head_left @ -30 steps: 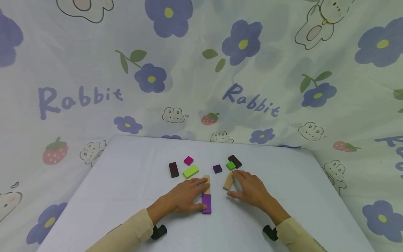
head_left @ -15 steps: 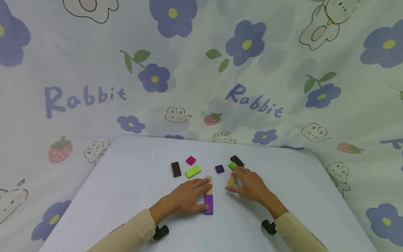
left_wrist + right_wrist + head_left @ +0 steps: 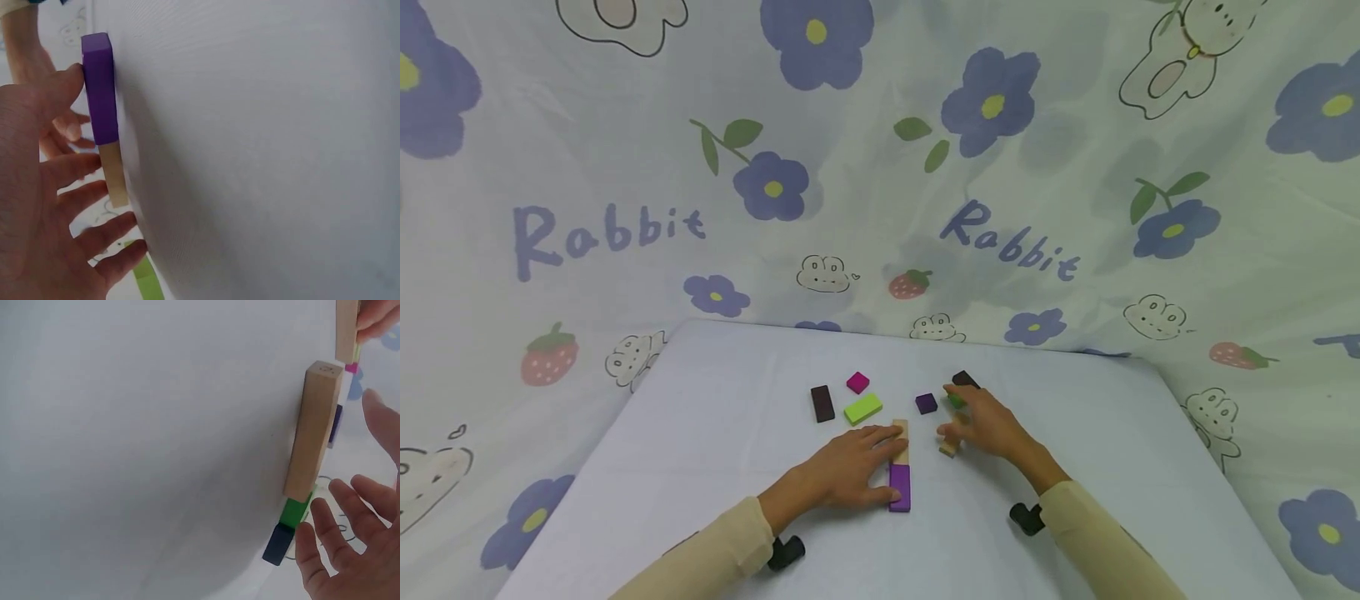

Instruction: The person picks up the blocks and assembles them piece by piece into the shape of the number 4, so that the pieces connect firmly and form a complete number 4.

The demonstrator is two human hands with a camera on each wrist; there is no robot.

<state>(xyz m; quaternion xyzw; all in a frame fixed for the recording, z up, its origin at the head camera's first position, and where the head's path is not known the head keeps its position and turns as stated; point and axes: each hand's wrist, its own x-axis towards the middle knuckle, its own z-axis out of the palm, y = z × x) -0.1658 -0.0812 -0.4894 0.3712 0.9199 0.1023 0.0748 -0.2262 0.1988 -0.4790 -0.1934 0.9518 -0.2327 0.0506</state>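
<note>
The spread left hand point(image 3: 848, 471) touches a purple block point(image 3: 900, 490) and, at its twelve o'clock, a wooden block point(image 3: 115, 178); the spread right hand point(image 3: 990, 425), holding nothing, is at two.

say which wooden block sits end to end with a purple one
The wooden block by the left hand: it meets the bright purple block; the other wooden block lies apart, near the right hand.

the purple block point(image 3: 900, 482), oblong, lies flat. 1 plain wooden block point(image 3: 114, 175) lies in line with it, touching its far end. 1 marked wooden block point(image 3: 311, 432), slanted, lies right of the purple block and farther back, apart from it.
</note>
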